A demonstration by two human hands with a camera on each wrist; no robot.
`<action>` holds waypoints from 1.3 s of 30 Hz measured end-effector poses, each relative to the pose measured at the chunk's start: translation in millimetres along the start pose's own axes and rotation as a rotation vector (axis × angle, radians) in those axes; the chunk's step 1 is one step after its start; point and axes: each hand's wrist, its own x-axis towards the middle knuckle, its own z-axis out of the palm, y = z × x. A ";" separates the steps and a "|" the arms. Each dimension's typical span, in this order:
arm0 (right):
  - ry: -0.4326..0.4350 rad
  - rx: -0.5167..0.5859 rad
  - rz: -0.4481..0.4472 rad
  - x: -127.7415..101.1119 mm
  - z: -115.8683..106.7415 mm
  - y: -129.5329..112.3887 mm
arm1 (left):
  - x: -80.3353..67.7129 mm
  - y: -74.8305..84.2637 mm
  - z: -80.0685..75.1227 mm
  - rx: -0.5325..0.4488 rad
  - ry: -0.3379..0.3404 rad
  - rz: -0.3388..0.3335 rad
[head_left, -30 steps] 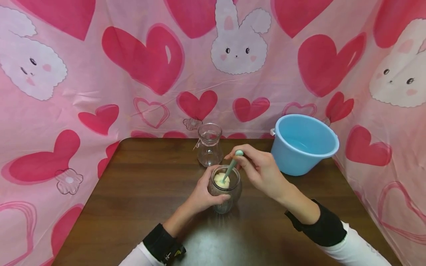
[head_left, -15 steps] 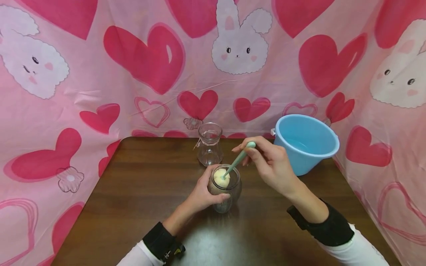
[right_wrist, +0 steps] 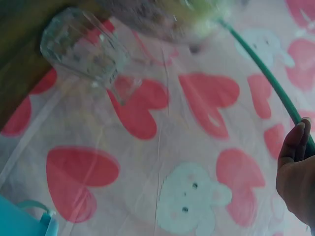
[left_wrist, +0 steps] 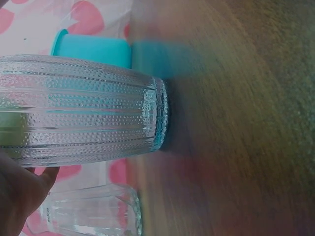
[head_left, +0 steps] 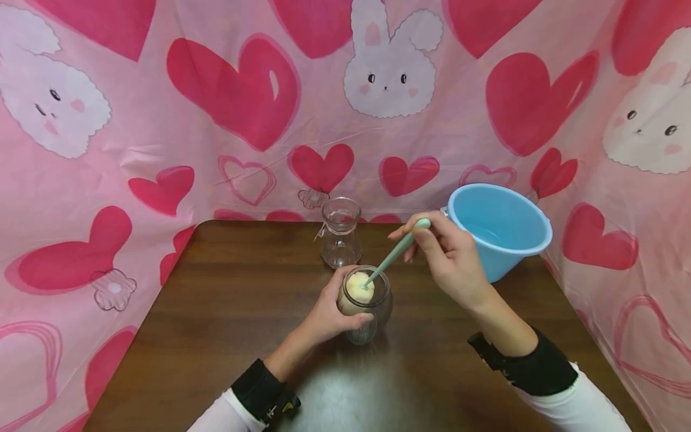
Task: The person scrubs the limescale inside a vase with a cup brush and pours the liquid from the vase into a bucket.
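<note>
A ribbed glass jar (head_left: 364, 303) stands on the brown table (head_left: 227, 312), and my left hand (head_left: 332, 312) grips its side. The jar (left_wrist: 83, 110) fills the left wrist view. A pale yellow lump (head_left: 360, 287) sits at the jar's mouth, on the end of a thin teal stick (head_left: 393, 255). My right hand (head_left: 450, 258) pinches the stick's upper end, up and to the right of the jar. In the right wrist view the teal stick (right_wrist: 268, 73) runs from my fingers (right_wrist: 295, 147) to the blurred jar (right_wrist: 167, 19).
An empty clear glass vase (head_left: 341, 234) stands just behind the jar, near the table's far edge. A light blue bucket (head_left: 496, 231) sits at the back right corner. Pink cloth with hearts and rabbits (head_left: 248, 102) hangs round the table on three sides.
My right hand has moved up and to the right, tilting the stick further over and lifting the yellow lump towards the jar's mouth. The left hand has stayed on the jar.
</note>
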 end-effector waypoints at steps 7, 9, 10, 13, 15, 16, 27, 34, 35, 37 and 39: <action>0.038 0.055 0.091 -6.6 -3.2 7.8 | 0.2 -2.6 -0.8 0.006 -0.007 0.021; 0.026 0.072 0.107 -9.7 -1.6 11.0 | 0.1 -3.0 -1.0 0.016 -0.005 0.026; 0.023 0.075 0.105 -10.5 -1.9 12.1 | 0.0 -3.2 -1.2 0.021 -0.003 0.028; 0.038 0.102 0.070 -8.2 -6.0 10.9 | -0.1 -3.0 -1.6 0.028 0.003 0.021; 0.064 0.126 0.040 -3.7 -10.5 7.1 | 0.0 -2.8 -1.8 0.031 0.007 0.011; 0.080 0.136 0.029 -1.2 -12.4 5.2 | 0.2 -2.5 -1.9 0.030 0.007 0.009; 0.018 0.103 0.168 -6.3 -4.9 14.1 | 1.3 -5.2 0.1 -0.006 -0.005 0.026; 0.127 0.255 0.084 11.3 -22.7 2.1 | 1.4 -6.2 -1.4 -0.002 -0.001 0.039; 0.135 0.268 0.083 12.9 -23.3 1.6 | 1.5 -5.9 -1.7 0.001 -0.001 0.038; 0.124 0.261 0.114 13.6 -21.9 2.7 | 1.6 -4.8 -1.6 0.006 0.002 0.037; 0.092 0.232 0.167 11.0 -17.8 6.7 | 1.6 -3.9 -1.1 0.008 0.007 0.039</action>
